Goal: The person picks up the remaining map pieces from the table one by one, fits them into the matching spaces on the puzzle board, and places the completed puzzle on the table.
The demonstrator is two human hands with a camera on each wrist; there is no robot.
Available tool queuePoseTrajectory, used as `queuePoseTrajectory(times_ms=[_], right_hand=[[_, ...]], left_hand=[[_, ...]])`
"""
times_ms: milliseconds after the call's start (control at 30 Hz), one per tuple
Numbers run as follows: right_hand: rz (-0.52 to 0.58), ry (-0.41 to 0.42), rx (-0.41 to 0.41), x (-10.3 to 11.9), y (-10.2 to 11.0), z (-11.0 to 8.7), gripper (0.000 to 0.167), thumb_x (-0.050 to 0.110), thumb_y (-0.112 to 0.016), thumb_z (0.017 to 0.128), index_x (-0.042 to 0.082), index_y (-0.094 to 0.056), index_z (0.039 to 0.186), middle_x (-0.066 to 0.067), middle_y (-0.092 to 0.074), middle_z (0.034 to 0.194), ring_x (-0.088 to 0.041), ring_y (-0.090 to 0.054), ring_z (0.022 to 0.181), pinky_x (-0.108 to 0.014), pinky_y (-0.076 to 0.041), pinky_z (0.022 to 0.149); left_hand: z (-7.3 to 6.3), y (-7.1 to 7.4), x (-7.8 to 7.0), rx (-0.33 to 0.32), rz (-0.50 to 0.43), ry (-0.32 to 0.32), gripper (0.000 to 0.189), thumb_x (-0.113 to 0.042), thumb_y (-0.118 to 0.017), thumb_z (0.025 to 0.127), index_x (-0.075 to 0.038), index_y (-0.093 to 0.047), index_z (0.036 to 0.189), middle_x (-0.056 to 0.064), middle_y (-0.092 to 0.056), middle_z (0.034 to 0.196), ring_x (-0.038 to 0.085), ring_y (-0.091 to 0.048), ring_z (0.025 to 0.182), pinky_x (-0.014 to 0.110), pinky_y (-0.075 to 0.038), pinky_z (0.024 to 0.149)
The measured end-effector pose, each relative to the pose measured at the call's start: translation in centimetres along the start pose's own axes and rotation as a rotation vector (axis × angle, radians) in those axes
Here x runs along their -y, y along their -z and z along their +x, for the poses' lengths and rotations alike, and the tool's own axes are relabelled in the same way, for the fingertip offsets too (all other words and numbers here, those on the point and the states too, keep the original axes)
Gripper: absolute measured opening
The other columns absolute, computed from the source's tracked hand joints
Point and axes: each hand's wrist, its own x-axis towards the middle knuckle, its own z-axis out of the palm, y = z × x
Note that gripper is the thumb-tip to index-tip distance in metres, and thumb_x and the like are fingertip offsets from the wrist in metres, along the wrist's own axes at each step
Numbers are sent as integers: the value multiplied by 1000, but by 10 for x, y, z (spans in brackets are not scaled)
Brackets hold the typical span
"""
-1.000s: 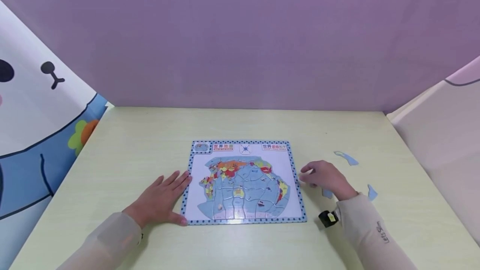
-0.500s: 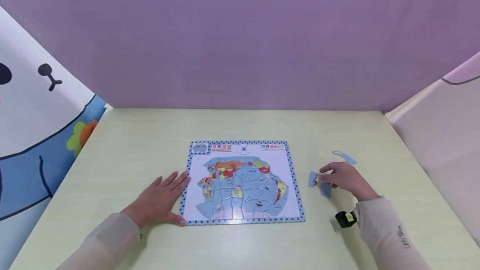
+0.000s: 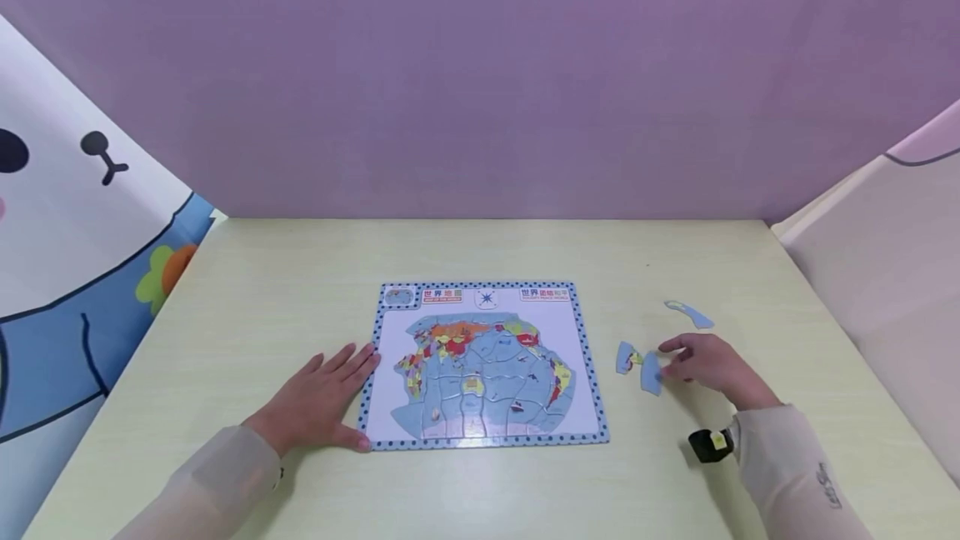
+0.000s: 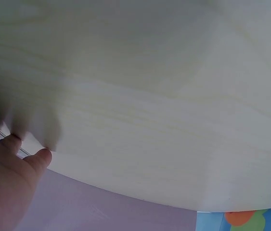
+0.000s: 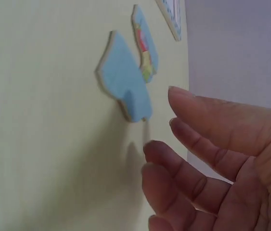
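A world map jigsaw puzzle point(image 3: 487, 373) lies on the table, most of its map filled with fitted pieces. My left hand point(image 3: 318, 402) rests flat with spread fingers at the board's left edge. To the right of the board lie a blue puzzle piece point(image 3: 651, 373) and a smaller piece with red and yellow point(image 3: 624, 357), close side by side. My right hand point(image 3: 705, 363) hovers just right of the blue piece. In the right wrist view its loosely bent fingers point(image 5: 169, 190) and thumb hold nothing and stand apart from both pieces.
Another curved blue piece point(image 3: 692, 315) lies beyond my right hand. A black wrist device point(image 3: 710, 445) hangs at the right cuff. A purple panel point(image 3: 480, 82) closes off the table's back edge, and printed cloth point(image 3: 97, 232) stands on the left.
My right hand has drawn back rightward from beside the board, leaving the red and yellow piece on the table beside the blue one. The left hand keeps its place.
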Motion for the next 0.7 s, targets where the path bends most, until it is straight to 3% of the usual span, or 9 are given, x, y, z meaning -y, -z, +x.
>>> queuePoseTrajectory(times_ms=[333,700], right_hand=[[-16,172,57,-10,-2,2,51,8,-76,78,-8,-57,122,-11,-58,97,-24,-52,86,-36,-45,73],[-85,169,67,-10,-7,9,49,9,-77,78,-5,-59,121,-15,-57,105,-29,-51,92,-45,-46,81]], left_hand=[[1,-1,1,-5,14,4,113,-76,-63,68,-2,-31,148,16,-25,155,41,-19,142,65,-20,107],[0,-1,-1,-4,1,9,113,-74,-65,68,-2,-31,148,16,-25,155,41,-18,142,65,-20,107]])
